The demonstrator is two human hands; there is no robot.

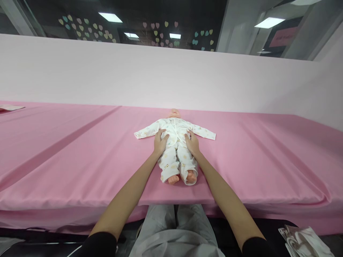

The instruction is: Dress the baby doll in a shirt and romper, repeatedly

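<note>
A baby doll (174,113) lies on its back in the middle of the pink-covered table, head toward the wall and feet toward me. It wears a white patterned long-sleeved top (175,125) and matching trousers (169,160). Both sleeves are stretched out sideways, with no doll hands showing at the cuffs. The bare feet stick out of the trouser legs. At the doll's waist on the left, my left hand (160,142) is closed on the side of the top. My right hand (192,143) grips the top's opposite side, thumb inward.
Pink cloth (93,157) with creases covers the wide table. A white wall (160,78) rises behind it, below dark glass with heart stickers. A flat item (10,107) lies at the far left. Folded pale cloth (305,241) rests at the lower right, below the table edge.
</note>
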